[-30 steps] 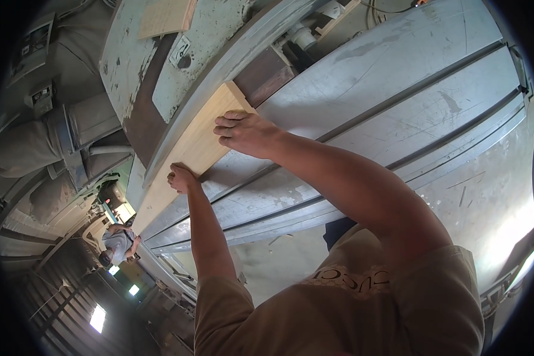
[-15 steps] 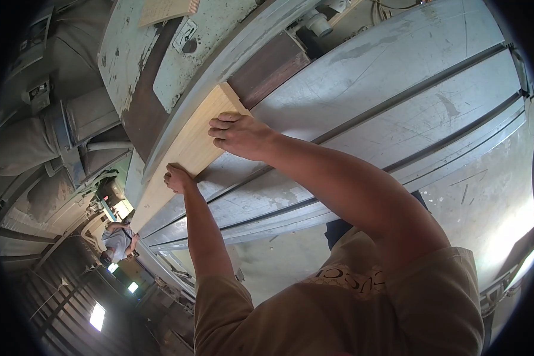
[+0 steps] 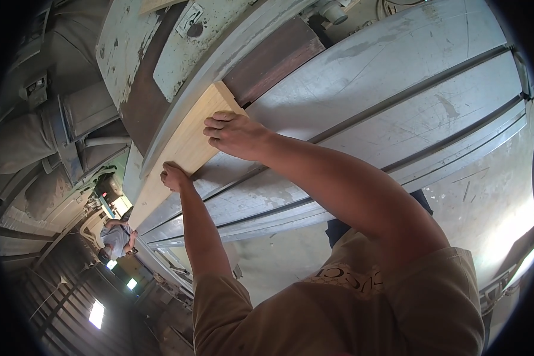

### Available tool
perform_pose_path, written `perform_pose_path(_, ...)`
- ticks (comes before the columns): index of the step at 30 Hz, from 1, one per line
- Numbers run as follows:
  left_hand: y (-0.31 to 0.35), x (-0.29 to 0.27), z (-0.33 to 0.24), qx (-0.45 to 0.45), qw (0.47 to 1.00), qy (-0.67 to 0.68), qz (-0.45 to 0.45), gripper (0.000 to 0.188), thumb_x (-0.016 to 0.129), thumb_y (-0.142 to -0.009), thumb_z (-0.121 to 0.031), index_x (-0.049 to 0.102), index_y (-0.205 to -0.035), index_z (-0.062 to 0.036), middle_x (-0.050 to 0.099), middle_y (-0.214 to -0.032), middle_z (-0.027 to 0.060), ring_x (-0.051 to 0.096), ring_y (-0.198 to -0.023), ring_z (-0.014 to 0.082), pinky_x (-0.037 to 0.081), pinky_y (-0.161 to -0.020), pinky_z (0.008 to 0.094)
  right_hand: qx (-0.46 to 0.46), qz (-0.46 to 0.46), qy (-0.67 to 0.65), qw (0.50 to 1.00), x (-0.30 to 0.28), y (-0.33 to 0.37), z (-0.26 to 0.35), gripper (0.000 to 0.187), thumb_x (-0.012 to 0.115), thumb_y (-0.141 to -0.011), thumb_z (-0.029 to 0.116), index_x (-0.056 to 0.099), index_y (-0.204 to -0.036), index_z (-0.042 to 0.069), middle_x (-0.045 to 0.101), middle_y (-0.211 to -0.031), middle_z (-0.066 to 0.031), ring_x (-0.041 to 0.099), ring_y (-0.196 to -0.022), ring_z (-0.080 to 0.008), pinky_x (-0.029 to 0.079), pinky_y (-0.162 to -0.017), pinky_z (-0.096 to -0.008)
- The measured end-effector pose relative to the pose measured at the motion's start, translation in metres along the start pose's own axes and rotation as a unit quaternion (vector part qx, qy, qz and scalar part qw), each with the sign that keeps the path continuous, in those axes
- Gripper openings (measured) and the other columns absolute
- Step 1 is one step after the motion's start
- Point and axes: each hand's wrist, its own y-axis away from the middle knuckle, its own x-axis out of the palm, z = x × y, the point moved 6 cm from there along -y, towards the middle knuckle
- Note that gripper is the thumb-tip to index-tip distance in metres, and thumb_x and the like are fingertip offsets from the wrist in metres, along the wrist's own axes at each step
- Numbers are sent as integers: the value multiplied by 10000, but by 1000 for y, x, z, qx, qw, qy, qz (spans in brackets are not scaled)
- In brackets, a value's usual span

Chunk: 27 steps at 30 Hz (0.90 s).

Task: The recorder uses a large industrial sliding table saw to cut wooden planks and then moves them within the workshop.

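Note:
A long pale wooden board lies along the grey metal fence, on the slotted metal machine table. Its near end is cut square, and it runs off toward the far left. My right hand grips the board's edge close to that end, fingers bent over the upper face. Farther along, my left hand is closed on the same edge, its thumb side up. Both palms hide part of the board's edge.
The curved grey fence borders the board. Beyond it stands a chipped pale-green machine body. A dark reddish-brown strip continues past the board's end. Another person stands at the board's far end. Grooves cross the metal table.
The board has slid slightly to the left along the fence, both my hands moving with it. More of the dark strip shows behind its end. My grip looks the same.

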Motion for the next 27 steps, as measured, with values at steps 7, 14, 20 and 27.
perform_pose_path(7, -3, -2, -2, -4, 1000, 10, -5, 668, 499, -1041, -602, 775, -1228, -22, 745, -1358, 176, 681, -1260, 401, 423, -1163, 584, -7, -14, 14, 1000, -8, -3, 0, 100, 691, -923, 210, 770, -934, 151, 716, -1180, 52, 602, -1308, -149, 429, -1199, -295)
perform_pose_path(14, 1, -3, -5, -7, 1000, 7, -4, 671, 500, -1037, -599, 765, -1252, -22, 752, -1355, 173, 682, -1260, 399, 415, -1169, 584, -8, 4, 23, 1000, -10, -3, 0, 106, 693, -920, 213, 768, -929, 139, 712, -1166, 47, 604, -1303, -158, 440, -1183, -301)
perform_pose_path(20, -4, -6, -2, -17, 999, 30, 8, 664, 505, -1031, -598, 766, -1256, -30, 758, -1347, 166, 684, -1256, 396, 390, -1186, 577, -11, 1, 9, 1000, -14, -7, 2, 110, 694, -921, 213, 770, -933, 134, 714, -1173, 40, 603, -1308, -166, 440, -1184, -308)
perform_pose_path(27, -1, -4, -6, -17, 999, 33, 4, 663, 503, -1033, -603, 770, -1259, -40, 756, -1358, 164, 679, -1271, 393, 394, -1188, 580, -14, 6, 14, 1000, -15, -6, 0, 130, 684, -938, 216, 775, -969, 128, 718, -1197, 31, 594, -1336, -172, 411, -1218, -323)
